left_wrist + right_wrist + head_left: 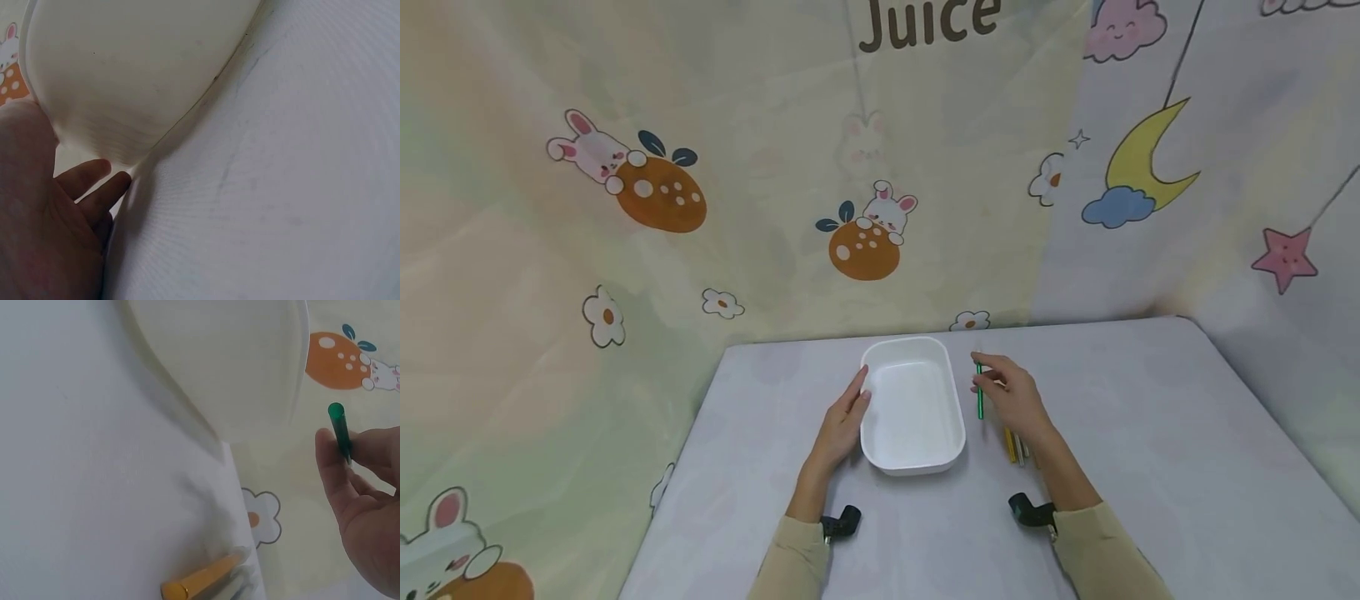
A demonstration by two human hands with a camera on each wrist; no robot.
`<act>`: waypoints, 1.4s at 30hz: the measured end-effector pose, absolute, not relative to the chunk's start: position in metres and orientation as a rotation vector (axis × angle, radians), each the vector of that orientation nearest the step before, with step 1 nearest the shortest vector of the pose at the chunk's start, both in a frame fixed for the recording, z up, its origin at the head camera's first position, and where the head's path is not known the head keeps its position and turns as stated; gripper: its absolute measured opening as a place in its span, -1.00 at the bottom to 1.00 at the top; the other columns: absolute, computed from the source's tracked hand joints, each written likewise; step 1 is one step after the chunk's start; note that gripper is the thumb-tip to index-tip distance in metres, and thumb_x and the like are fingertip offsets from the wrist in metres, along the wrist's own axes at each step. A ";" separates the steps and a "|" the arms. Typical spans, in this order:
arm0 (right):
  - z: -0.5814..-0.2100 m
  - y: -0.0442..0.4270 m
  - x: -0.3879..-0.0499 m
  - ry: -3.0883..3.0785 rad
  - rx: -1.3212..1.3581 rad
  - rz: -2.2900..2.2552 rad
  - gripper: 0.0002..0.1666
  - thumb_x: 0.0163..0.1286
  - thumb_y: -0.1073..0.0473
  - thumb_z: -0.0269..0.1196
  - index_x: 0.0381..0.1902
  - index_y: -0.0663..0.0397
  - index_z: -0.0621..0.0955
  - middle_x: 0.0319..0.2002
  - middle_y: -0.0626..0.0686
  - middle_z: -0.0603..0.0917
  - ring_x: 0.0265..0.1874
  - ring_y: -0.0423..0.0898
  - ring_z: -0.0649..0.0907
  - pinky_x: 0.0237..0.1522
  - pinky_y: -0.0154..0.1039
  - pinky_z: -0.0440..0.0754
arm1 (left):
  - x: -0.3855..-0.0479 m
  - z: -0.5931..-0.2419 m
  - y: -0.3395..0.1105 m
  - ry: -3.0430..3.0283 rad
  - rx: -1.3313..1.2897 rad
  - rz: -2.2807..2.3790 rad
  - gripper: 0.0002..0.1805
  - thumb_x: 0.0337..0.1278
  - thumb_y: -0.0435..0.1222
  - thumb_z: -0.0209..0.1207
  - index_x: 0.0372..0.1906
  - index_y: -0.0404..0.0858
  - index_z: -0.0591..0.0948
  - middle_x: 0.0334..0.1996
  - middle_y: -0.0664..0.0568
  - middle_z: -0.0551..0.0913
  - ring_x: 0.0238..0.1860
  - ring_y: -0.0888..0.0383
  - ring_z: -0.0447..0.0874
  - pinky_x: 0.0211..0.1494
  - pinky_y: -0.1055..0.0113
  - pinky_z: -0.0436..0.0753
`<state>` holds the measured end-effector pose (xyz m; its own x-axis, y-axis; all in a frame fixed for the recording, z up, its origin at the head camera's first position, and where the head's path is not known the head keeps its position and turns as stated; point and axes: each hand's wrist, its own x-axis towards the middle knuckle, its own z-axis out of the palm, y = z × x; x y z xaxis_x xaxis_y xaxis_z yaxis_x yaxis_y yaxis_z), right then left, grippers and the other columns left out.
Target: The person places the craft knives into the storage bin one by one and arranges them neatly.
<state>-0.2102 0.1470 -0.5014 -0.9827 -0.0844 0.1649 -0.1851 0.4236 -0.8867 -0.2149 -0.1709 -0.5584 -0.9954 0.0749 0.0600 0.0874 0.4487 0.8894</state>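
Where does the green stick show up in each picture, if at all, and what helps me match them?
Head: right of centre, pinched in the right hand, the green stick is beside the white tub.
Left wrist: not in this picture.
Right wrist: towards the right edge, above mid-height, at the fingertips.
Shared landmark: the white tub, at the top in both wrist views.
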 end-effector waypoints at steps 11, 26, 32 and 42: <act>-0.495 0.130 -0.207 -2.492 0.312 1.737 -0.41 0.51 0.25 0.30 0.45 -0.03 0.51 0.29 0.14 0.60 -0.12 0.03 0.76 -0.24 -0.39 0.72 | -0.215 -0.557 -0.171 -2.654 -0.163 -1.637 -0.45 0.64 0.09 -0.08 0.60 0.39 0.20 0.62 0.37 0.18 0.66 0.18 0.10 0.70 0.00 0.15; -0.492 0.098 -0.199 -2.440 0.408 1.948 -0.36 0.45 0.31 0.35 0.45 0.07 0.50 -0.14 0.26 0.73 -0.15 0.31 0.82 -0.09 -0.36 0.80 | -0.214 -0.556 -0.170 -2.647 -0.168 -1.621 -0.46 0.64 0.11 -0.12 0.58 0.41 0.20 0.60 0.40 0.19 0.63 0.23 0.14 0.70 0.06 0.17; -0.495 0.091 -0.199 -2.436 0.427 1.928 -0.37 0.42 0.29 0.38 0.43 0.02 0.53 -0.18 0.19 0.73 -0.19 0.26 0.83 -0.12 -0.20 0.83 | -0.215 -0.557 -0.170 -2.647 -0.165 -1.618 -0.46 0.64 0.09 -0.12 0.59 0.41 0.19 0.61 0.35 0.19 0.64 0.20 0.14 0.70 0.04 0.17; -0.487 0.070 -0.204 -2.505 0.416 1.859 -0.34 0.39 0.32 0.40 0.43 0.07 0.54 -0.24 0.13 0.73 -0.27 0.02 0.84 -0.12 -0.11 0.84 | -0.214 -0.555 -0.170 -2.646 -0.142 -1.605 -0.46 0.64 0.08 -0.09 0.58 0.40 0.22 0.61 0.33 0.21 0.63 0.15 0.17 0.68 0.00 0.20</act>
